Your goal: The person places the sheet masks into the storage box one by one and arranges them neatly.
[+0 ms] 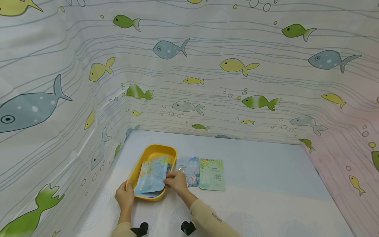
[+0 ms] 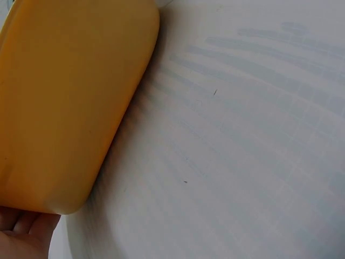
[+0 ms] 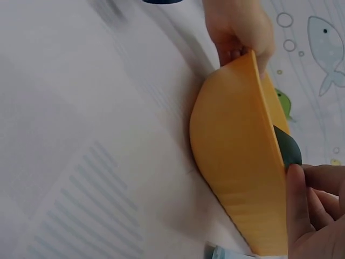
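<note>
A yellow plastic tray stands on the table and holds several flat face-mask packets. On top lies a light blue packet. My left hand grips the tray's near left rim, with its fingers against the outside wall. Over the right rim, my right hand pinches the edge of a packet between thumb and fingers. In the right wrist view, the pinched corner looks dark and sticks up over the rim. The packets beneath are mostly hidden.
Right of the tray lie a packet with pink flowers and a green packet, side by side on the pale table. A fish-print curtain encloses the table at the back and both sides.
</note>
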Motion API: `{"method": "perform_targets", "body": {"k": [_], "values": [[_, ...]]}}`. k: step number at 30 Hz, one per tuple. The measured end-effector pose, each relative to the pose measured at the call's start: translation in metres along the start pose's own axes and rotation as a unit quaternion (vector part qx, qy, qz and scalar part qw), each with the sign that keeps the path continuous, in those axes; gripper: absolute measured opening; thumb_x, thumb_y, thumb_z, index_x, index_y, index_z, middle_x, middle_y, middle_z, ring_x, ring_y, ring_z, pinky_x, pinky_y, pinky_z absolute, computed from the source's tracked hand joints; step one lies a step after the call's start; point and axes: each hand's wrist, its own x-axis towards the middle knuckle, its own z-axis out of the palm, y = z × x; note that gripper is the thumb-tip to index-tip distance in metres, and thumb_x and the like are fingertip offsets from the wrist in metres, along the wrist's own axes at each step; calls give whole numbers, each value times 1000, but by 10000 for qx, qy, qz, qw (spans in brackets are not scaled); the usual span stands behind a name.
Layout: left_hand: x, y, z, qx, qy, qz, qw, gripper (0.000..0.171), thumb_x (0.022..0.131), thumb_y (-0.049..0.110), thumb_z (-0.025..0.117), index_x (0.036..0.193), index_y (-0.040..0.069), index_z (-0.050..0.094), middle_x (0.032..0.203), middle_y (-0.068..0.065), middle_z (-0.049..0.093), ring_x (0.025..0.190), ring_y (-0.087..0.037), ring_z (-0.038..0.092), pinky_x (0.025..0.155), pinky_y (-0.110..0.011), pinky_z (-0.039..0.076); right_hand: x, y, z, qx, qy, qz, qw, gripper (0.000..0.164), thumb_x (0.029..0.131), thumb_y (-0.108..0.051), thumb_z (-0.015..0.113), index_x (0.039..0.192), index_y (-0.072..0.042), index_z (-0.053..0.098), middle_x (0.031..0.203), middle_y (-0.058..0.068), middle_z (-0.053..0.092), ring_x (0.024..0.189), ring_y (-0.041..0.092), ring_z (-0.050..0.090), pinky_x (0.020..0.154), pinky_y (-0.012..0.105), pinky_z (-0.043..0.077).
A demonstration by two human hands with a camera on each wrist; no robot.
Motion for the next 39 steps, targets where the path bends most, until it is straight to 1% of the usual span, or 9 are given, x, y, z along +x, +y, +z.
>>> {"method": "perform_targets", "body": {"k": [3,8,15,23,25,28,32,35,39], "values": [[0,0,1,-15,48,38,10000,25,91,2,53,106,-17,62,90,-33,65,77,-40,63,58,-17,43,0,1,0,-130,-57,-56,9999,18,76,2,73,92,8,70,70,9,69,54,13,64,53,27,55],[-1,1,1,-32,36,25,10000,26,92,2,52,106,-17,61,93,-34,64,84,-44,63,64,-31,48,0,2,1,-361,-118,-245,9990,18,76,2,72,93,7,71,69,8,69,52,13,64,50,25,54],[-1,0,1,-8,83,85,9999,25,90,1,53,105,-17,62,88,-33,65,75,-41,62,58,-19,42,-2,0,2,-858,-148,-545,9947,16,78,0,72,92,7,71,66,4,68,49,10,61,47,21,52],[-1,0,2,0,94,54,9999,25,91,2,52,105,-17,62,91,-33,65,83,-45,62,68,-39,49,-8,-3,1,-1716,-129,-816,9817,21,79,-6,73,97,4,71,67,-2,66,49,4,55,44,17,46],[-1,0,2,-5,107,62,9999,25,90,1,53,105,-16,62,90,-33,65,81,-44,63,67,-37,48,-8,-3,1,-1818,-106,-867,9794,21,78,-7,73,97,3,71,68,-2,66,49,3,54,43,16,46],[-1,1,2,1,110,99,9999,24,90,1,53,104,-16,62,87,-32,65,76,-41,63,62,-27,46,-8,-4,1,-1925,-60,-931,9769,21,78,-7,73,96,2,72,69,-1,67,50,3,54,44,16,45],[0,0,1,-5,97,127,9999,24,89,0,53,104,-16,63,82,-31,66,63,-29,61,55,-15,40,-7,-4,2,-2019,-1,-963,9746,20,77,-8,74,95,2,73,70,-1,68,52,2,54,45,16,46],[0,0,1,-12,51,81,10000,24,90,0,53,104,-16,62,81,-31,65,57,-20,58,52,-12,38,-6,-4,3,-2154,49,-972,9717,19,77,-9,74,94,1,73,71,-1,68,55,2,54,47,16,46],[0,0,1,-6,25,29,10000,24,90,0,53,104,-16,62,81,-31,65,55,-16,57,52,-11,38,-8,-3,4,-2349,57,-1068,9661,23,77,-8,74,98,2,71,75,3,70,61,4,59,51,16,48]]}}
